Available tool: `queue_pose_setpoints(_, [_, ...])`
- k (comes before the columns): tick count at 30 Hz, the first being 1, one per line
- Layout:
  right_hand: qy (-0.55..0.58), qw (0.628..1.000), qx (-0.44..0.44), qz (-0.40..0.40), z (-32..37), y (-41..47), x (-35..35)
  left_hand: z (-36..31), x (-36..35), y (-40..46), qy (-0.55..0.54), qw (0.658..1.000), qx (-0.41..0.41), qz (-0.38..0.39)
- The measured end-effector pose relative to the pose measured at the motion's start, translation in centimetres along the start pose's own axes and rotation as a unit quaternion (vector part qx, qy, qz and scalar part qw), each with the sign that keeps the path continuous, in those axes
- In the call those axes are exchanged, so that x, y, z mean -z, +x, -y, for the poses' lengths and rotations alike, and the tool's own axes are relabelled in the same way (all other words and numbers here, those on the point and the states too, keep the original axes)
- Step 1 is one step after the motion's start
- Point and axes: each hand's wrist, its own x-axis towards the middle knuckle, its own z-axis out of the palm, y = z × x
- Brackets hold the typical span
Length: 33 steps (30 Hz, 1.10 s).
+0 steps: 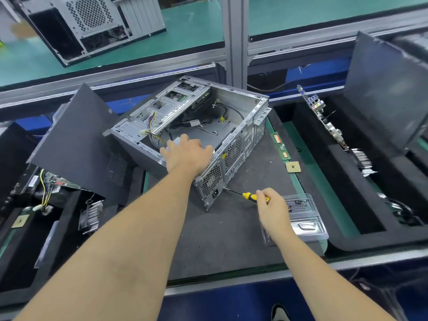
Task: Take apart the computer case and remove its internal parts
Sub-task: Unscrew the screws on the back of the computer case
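Note:
The grey computer case (240,107) lies open on its side on the dark mat, with cables and a drive cage inside. My left hand (187,155) rests on the power supply (212,181) at the case's near corner, fingers spread over its top. My right hand (269,206) grips the yellow-and-black screwdriver (249,195); its tip touches the rear panel beside the power socket.
The black side panel (76,144) leans at the left. A RAM stick (281,147) and a CPU (293,167) lie on the mat to the right. A clear plastic tray (305,218) sits under my right wrist. Foam bins with removed parts flank the mat; a motherboard (324,117) stands in the right one.

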Motion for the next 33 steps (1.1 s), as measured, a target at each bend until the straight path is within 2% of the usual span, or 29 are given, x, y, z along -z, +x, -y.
queue_pose_setpoints(5, [-0.112,0.975,0.187,0.044,0.8,0.1,1.2,0.3,0.4,0.0,-0.002,1.0,-0.015,0.014])
queue_pose_setpoints(7, [-0.112,0.969,0.209,0.065,0.6,-0.1,1.4,0.7,0.4,0.1,-0.011,0.999,-0.025,0.019])
queue_pose_setpoints(10, [-0.031,0.991,0.124,0.037,0.5,-0.8,0.7,1.2,0.3,0.1,-0.021,0.999,-0.033,0.012])
queue_pose_setpoints(13, [0.043,0.998,-0.037,0.014,1.3,-0.6,-0.5,1.3,0.4,0.0,-0.044,0.999,-0.031,-0.003])
queue_pose_setpoints(15, [0.048,0.991,-0.123,0.024,1.6,-0.3,-0.6,1.2,0.5,-0.1,-0.05,0.998,-0.032,-0.01])
queue_pose_setpoints(16, [0.033,0.99,-0.136,0.029,1.8,-0.2,-0.5,1.1,0.5,-0.2,-0.05,0.998,-0.033,-0.011])
queue_pose_setpoints(20, [-0.042,0.998,-0.049,0.01,1.4,-0.4,-0.1,1.1,0.5,-0.3,-0.055,0.998,-0.032,-0.016])
queue_pose_setpoints(24, [-0.022,1.0,-0.011,-0.01,0.9,-1.2,-0.5,1.1,0.4,-0.3,-0.058,0.998,-0.028,-0.02])
queue_pose_setpoints(29, [-0.046,0.994,0.102,-0.021,0.6,-1.8,-0.9,0.9,0.4,-0.3,-0.057,0.998,-0.023,-0.023])
queue_pose_setpoints(31, [-0.008,0.996,0.091,-0.022,0.6,-1.8,-0.8,0.9,0.5,-0.3,-0.058,0.998,-0.022,-0.022])
queue_pose_setpoints(33, [0.065,0.997,0.04,-0.028,0.6,-1.6,-0.6,0.9,0.5,-0.4,-0.059,0.998,-0.022,-0.021])
